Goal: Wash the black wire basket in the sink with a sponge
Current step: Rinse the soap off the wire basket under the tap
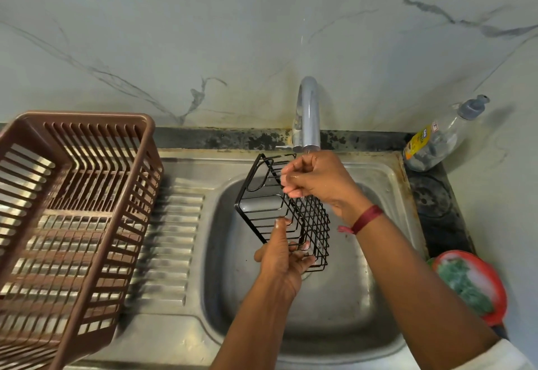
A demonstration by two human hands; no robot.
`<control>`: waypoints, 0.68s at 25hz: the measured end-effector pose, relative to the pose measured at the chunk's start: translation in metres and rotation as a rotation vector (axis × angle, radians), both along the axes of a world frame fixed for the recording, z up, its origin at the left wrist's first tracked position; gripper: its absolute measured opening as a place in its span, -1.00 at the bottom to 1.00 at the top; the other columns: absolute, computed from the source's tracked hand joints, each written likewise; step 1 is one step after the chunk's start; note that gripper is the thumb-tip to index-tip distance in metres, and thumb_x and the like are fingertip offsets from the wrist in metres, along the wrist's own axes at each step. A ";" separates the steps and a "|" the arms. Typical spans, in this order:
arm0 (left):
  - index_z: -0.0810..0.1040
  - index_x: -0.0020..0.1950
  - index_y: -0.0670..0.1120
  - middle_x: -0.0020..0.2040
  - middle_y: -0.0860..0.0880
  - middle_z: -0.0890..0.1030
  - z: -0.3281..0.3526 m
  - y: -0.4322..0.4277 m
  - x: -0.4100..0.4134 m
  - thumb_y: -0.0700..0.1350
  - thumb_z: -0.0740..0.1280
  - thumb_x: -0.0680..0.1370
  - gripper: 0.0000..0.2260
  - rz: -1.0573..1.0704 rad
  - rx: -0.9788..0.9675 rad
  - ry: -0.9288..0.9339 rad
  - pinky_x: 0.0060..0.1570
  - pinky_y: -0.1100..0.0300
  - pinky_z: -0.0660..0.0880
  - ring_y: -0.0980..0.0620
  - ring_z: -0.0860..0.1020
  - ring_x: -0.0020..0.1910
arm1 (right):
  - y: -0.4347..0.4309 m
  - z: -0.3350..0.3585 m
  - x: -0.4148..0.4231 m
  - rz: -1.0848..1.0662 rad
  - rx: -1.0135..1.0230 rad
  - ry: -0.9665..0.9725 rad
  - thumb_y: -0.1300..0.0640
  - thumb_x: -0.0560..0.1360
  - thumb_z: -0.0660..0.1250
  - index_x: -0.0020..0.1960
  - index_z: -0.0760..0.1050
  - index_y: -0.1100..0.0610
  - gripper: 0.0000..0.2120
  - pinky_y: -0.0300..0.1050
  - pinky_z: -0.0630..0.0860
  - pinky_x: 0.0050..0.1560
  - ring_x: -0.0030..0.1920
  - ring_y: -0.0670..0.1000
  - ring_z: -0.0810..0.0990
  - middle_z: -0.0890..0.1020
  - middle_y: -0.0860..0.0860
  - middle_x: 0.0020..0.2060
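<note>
your left grip (281, 256) and right grip (317, 180) both hold the tilted black wire basket (308, 224) over the stainless steel sink (334, 297).

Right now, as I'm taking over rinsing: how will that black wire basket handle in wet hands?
Probably stiff: the black wire basket shows no sag, held tilted by the left hand and right hand. Likely light, being open thin wire. Wet under the chrome tap, possibly slippery.

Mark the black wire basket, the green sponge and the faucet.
black wire basket (314, 224): head view, grid side wall
green sponge (463, 285): head view, its middle
faucet (308, 116): head view, spout's front
</note>
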State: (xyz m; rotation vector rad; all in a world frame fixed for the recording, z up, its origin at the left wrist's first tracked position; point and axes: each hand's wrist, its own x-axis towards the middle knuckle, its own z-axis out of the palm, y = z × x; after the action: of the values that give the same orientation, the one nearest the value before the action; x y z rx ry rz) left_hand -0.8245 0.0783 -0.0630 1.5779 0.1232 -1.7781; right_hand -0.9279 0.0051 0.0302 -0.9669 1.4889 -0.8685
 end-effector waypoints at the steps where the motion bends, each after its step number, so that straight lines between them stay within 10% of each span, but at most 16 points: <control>1: 0.43 0.37 -0.11 0.00 -0.22 0.52 -0.001 0.000 -0.001 0.05 0.50 0.53 -0.50 -0.006 0.008 -0.003 -0.09 -0.22 0.67 -0.13 0.62 -0.20 | 0.001 0.000 0.001 0.023 -0.016 -0.008 0.41 0.44 0.43 -0.07 0.60 0.30 -0.91 -0.10 0.64 -0.24 -0.27 0.04 0.69 0.70 0.20 -0.21; 11: 0.41 0.39 -0.10 0.01 -0.21 0.49 0.002 -0.002 0.000 0.05 0.51 0.52 -0.47 -0.009 0.005 0.008 0.00 -0.27 0.65 -0.15 0.62 -0.14 | -0.003 -0.009 -0.002 0.038 -0.072 0.226 0.32 0.49 0.40 -0.10 0.60 0.18 -0.93 -0.15 0.64 -0.19 -0.21 0.01 0.68 0.68 0.09 -0.22; 17: 0.41 0.39 -0.13 0.15 -0.30 0.50 0.013 -0.007 0.000 0.06 0.45 0.58 -0.51 0.024 -0.065 0.104 -0.04 -0.22 0.67 -0.18 0.59 -0.08 | 0.000 -0.034 0.031 0.015 -0.278 0.367 -0.09 0.60 0.24 0.45 0.33 -0.04 -0.56 -0.07 0.25 0.44 0.40 -0.12 0.30 0.37 -0.02 0.43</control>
State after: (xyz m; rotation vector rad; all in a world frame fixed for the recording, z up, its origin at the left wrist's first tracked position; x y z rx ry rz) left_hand -0.8249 0.0710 -0.0502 1.4322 0.1323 -1.8274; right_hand -0.8964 0.0053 -0.0034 -1.3991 1.6928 -0.9389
